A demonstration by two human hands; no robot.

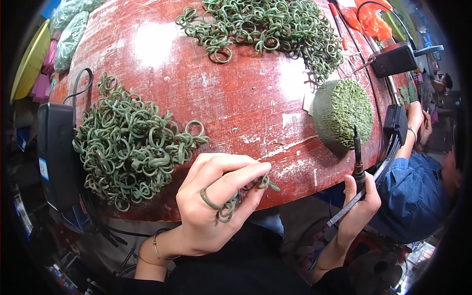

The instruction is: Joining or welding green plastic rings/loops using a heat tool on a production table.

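My left hand [201, 204] is closed around several small green rings [227, 209], one of them looped about a finger. My right hand [358, 209] grips a slim, dark-tipped pen-like tool [358, 160] with a grey braided cord. The tool's tip points up in front of a round green block [344, 113] with a rough, pitted face; whether it touches the block I cannot tell. A heap of green rings [130, 147] lies on the red table [236, 98] beyond my left hand. Another, larger pile of green rings [275, 27] spreads along the far side.
A black box [59, 155] with cables stands at the table's left edge. On the right are a dark device [394, 59], a black cable box [395, 123], a red pen [339, 27] and an orange bag [371, 19]. A co-worker in a blue shirt [413, 196] sits close on the right.
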